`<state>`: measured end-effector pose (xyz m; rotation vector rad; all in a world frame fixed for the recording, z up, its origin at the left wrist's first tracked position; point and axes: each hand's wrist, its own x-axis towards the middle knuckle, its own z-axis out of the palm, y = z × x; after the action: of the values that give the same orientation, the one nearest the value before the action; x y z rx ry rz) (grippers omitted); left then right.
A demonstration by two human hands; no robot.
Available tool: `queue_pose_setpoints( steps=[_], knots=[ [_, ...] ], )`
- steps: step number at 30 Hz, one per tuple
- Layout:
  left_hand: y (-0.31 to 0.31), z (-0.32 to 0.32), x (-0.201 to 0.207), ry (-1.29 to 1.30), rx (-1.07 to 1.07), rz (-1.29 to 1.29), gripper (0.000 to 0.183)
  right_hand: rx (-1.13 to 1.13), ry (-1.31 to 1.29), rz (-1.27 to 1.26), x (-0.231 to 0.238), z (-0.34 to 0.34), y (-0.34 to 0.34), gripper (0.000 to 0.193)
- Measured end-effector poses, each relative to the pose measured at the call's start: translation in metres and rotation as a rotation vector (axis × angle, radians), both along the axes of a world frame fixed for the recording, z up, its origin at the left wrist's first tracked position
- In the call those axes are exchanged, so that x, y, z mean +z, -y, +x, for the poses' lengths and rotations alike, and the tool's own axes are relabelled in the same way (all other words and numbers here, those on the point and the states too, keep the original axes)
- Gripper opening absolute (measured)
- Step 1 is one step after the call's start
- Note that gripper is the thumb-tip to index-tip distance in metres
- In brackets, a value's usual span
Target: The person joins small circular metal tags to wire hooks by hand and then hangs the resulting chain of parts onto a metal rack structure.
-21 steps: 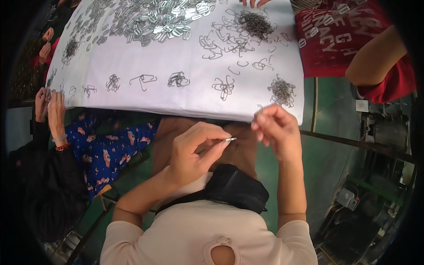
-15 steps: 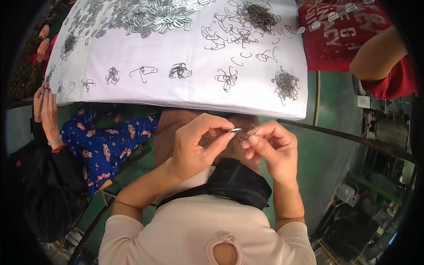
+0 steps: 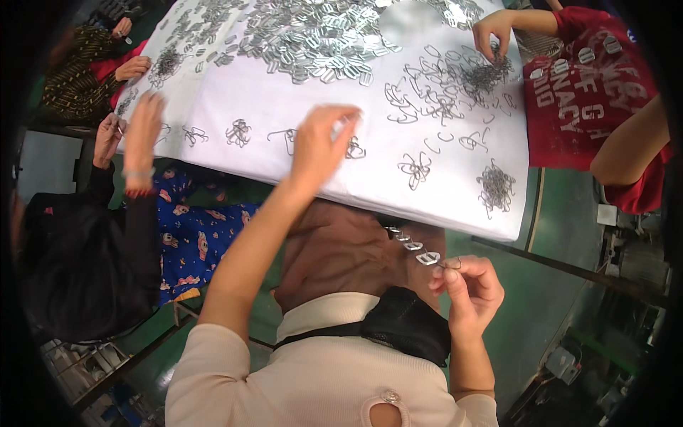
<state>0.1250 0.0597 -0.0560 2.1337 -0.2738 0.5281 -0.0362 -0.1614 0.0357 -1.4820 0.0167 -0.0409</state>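
White table [image 3: 455, 206]: left hand [image 3: 320, 146] over clips; right hand [image 3: 469, 288] pinching wire hook [image 3: 449, 265].

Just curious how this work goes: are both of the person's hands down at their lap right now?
No. Only the right hand is at the lap, holding a chain of metal clips; the left hand reaches over the white table.

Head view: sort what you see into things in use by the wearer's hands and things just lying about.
In use:
- right hand pinching a wire hook strung with flat metal clips
- left hand reaching over the white table, near a wire bundle

Lying about:
- clip heap
- tangled wire pile
- black waist bag
- co-workers' hands
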Motion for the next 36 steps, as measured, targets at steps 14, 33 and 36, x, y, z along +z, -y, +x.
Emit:
queue_pose_setpoints(
  steps=[14, 33, 36],
  knots=[
    [-0.038, 0.106, -0.037, -0.322, 0.147, 0.233, 0.026, 0.005, -0.038, -0.004, -0.012, 0.008, 0.000, 0.005],
    [0.060, -0.104, 0.079, -0.563, -0.320, -0.641, 0.016, 0.062, 0.014, -0.155, -0.025, 0.012, 0.000, 0.005],
    [0.061, -0.111, 0.080, -0.561, -0.365, -0.655, 0.015, 0.062, 0.014, -0.172, -0.024, 0.013, -0.001, 0.006]
  ],
)
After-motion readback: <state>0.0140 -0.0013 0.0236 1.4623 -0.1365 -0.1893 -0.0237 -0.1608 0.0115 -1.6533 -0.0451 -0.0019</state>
